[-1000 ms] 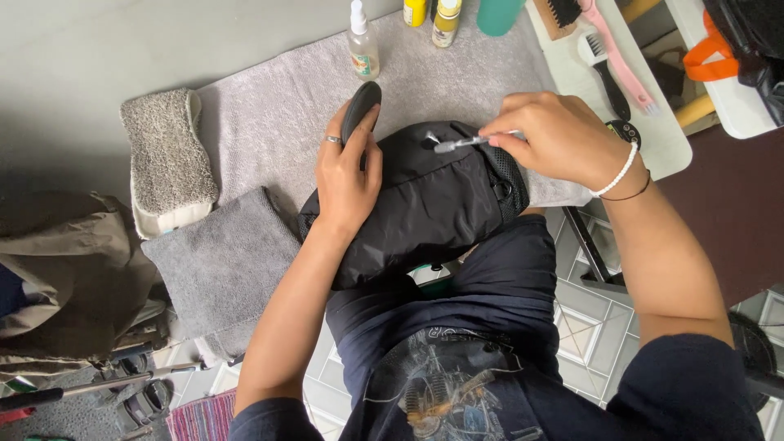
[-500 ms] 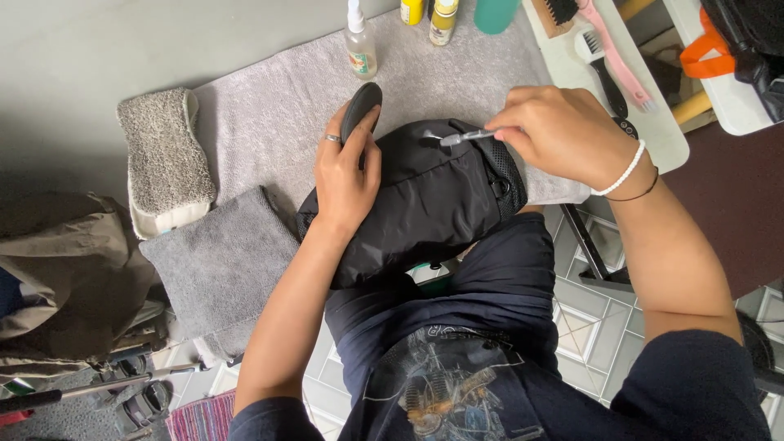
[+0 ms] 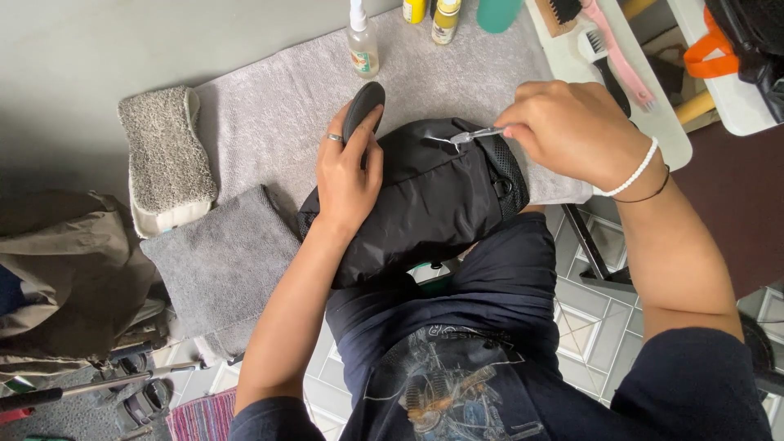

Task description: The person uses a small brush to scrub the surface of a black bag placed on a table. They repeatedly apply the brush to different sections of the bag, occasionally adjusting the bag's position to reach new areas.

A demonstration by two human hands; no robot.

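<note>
Centre of frame: black bag (image 3: 425, 204) lies on the grey towel (image 3: 269, 122) at the desk edge, lower part hanging toward the person's lap. Left hand (image 3: 349, 175) is pressed flat on the bag's left side, palm down, ring on one finger, fingers (image 3: 359, 135) curled round a black oval brush (image 3: 363, 106) that sticks up past the bag's top edge twd the bottles. Right hand (image 3: 572, 131), upper right of centre, has its fingers pinched shut on a small thin tool w/ a pale handle (image 3: 478, 133); tip points left & touches the bag near its top seam, just beside the mesh panel (image 3: 510, 171). White bracelet & thin dark band on that wrist. Top of frame: clear spray bottle (image 3: 362, 45), two yellow bottles (image 3: 445, 18), a teal container (image 3: 498, 10). Upper right: white tray (image 3: 645, 122) w/ pink-handled brush (image 3: 621, 57) & other brushes. Left: rolled shaggy cloth (image 3: 163, 155); below it a folded grey towel (image 3: 220, 261). Far left: a tan garment (image 3: 65, 269).
</note>
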